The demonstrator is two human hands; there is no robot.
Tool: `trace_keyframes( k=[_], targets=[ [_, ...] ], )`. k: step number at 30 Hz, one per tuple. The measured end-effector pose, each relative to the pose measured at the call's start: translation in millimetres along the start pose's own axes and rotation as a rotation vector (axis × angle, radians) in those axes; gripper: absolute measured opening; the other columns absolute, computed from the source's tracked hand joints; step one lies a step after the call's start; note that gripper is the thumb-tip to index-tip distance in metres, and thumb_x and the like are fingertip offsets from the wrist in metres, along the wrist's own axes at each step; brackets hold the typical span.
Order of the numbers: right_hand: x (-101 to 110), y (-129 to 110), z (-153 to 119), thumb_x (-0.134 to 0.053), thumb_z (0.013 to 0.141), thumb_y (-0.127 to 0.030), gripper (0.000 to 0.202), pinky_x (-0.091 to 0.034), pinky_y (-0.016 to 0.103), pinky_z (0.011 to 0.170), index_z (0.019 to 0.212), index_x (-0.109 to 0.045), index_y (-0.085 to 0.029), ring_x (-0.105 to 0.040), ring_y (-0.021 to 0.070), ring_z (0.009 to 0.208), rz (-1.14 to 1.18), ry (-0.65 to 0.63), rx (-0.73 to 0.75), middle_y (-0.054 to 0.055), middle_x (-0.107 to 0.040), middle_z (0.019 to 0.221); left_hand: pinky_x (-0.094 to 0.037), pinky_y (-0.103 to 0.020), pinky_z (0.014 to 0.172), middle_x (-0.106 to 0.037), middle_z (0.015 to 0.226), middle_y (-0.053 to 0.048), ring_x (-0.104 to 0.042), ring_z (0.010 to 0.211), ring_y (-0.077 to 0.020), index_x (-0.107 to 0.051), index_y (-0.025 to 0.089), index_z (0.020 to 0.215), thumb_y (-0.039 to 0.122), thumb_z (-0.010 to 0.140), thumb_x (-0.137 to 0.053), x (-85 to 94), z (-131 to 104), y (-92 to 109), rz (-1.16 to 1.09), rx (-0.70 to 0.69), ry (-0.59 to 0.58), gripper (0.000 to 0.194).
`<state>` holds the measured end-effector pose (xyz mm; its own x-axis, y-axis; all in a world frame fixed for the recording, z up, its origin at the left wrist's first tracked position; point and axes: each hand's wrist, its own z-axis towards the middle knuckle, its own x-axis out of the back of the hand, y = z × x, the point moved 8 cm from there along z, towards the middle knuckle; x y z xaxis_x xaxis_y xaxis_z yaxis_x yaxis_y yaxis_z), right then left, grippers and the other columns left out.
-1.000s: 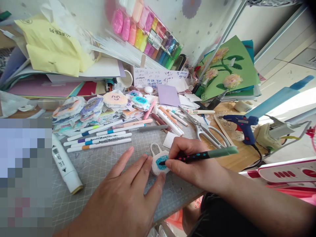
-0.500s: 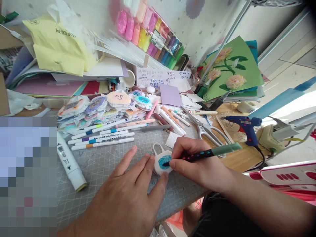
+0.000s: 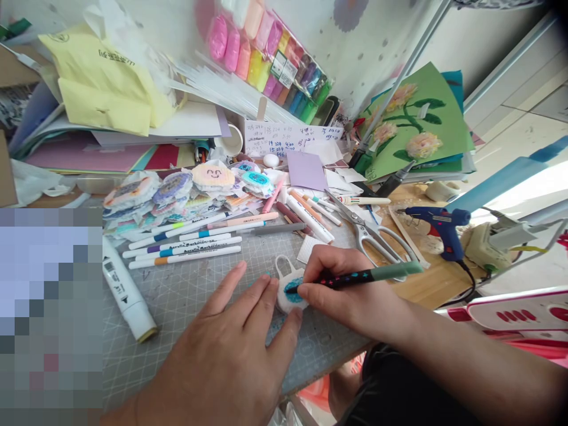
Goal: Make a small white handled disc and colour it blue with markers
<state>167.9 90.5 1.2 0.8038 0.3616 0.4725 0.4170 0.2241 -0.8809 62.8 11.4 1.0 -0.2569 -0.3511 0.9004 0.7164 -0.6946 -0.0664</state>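
At the worktop's near edge, on a gridded grey mat, the left hand steadies a small white looped piece with spread fingertips; the right hand pinches a black pen at its blue centre. Behind stands a spotted pale wall.

1 head-worn view, looking forward and steeply down over the person's own 2 hands, close above the gridded mat, frame tilted, facing the cluttered back of the desk and the wall, no second view sharing the scene
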Motion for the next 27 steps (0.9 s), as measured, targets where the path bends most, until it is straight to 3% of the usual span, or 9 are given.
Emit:
trace_keyframes(
  k=[11,27],
  targets=[
    [-3,3,0,-0.061,0.069,-0.015,0.017,-0.031,0.019,0.045,0.056,-0.050,-0.017,-0.039,0.0072,0.050,0.033,-0.008,-0.015,-0.005,-0.047,0.053,-0.032,-0.049,0.108,-0.070,0.116,-0.010,-0.063,0.109,-0.0246,-0.069,0.028,0.110,0.031,0.090,-0.048,-1.1,3,-1,0.001,0.042,-0.037,0.030],
    [10,7,3,-0.060,0.068,-0.018,0.016,-0.033,0.021,0.046,0.055,-0.050,-0.018,-0.041,0.0089,0.050,0.021,0.099,-0.037,-0.004,-0.048,0.053,-0.033,-0.049,0.107,-0.071,0.115,-0.009,-0.064,0.108,-0.0241,-0.070,0.028,0.108,0.030,0.089,-0.049,-1.5,1,1,-0.004,0.041,-0.035,0.028]
  ],
)
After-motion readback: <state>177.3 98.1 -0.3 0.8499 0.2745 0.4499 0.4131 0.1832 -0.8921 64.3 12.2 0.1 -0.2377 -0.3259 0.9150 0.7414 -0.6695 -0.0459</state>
